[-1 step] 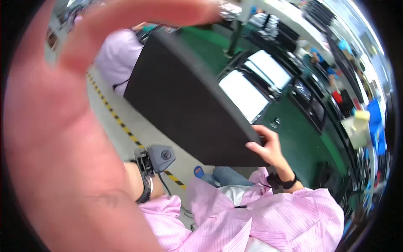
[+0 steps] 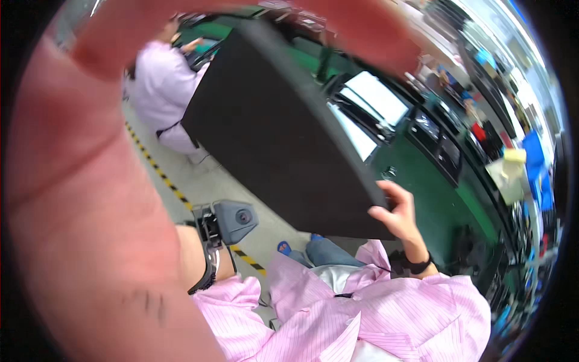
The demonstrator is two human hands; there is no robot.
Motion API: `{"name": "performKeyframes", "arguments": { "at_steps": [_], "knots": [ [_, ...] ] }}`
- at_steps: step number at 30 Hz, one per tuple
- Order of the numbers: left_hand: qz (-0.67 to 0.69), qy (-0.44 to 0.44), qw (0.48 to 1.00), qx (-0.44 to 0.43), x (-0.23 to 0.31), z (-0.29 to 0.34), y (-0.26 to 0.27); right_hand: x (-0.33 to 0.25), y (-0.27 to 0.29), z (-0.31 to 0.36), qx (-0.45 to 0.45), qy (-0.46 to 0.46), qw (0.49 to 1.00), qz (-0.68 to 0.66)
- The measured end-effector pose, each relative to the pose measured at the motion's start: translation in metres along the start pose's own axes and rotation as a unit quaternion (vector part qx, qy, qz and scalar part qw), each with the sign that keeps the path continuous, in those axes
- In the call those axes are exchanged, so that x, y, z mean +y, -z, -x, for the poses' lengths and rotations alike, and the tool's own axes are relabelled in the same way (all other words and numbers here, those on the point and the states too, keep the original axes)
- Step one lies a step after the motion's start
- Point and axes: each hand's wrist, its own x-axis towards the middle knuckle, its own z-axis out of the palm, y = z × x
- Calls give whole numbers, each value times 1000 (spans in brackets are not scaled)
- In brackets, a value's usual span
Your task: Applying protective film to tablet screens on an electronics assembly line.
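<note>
A large black flat panel, with a visible thickness along its edge, is held tilted in front of my body. My right hand grips its lower right corner, thumb on the near face and fingers around the edge. My left hand is raised very close to the camera and fills the left side of the view. Its palm shows and its blurred fingers stretch across the top, apart from one another, with nothing in them. A small grey camera is strapped to my left wrist; a black band circles my right one.
Beyond the panel runs a green workbench with lit white screens and black framed parts. A co-worker in pink is at the far left. Yellow-black tape crosses the grey floor. Shelves with clutter line the right.
My left hand's fingers have swung right across the top of the view. The panel and my right hand have shifted slightly right. More of the co-worker shows.
</note>
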Motion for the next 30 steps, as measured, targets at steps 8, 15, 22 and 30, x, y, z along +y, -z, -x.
{"name": "performKeyframes", "arguments": {
  "at_steps": [8,15,22,30],
  "knots": [
    [315,31,949,-3,-6,13,-131,18,122,161,353,8,908,227],
    [400,107,909,-44,30,58,-224,141,195,202,362,-58,821,438],
    [408,169,894,-69,29,98,-334,220,290,155,279,-167,855,405],
    [-14,691,686,-226,-205,369,-296,203,317,-175,153,63,941,294]
  ]
}}
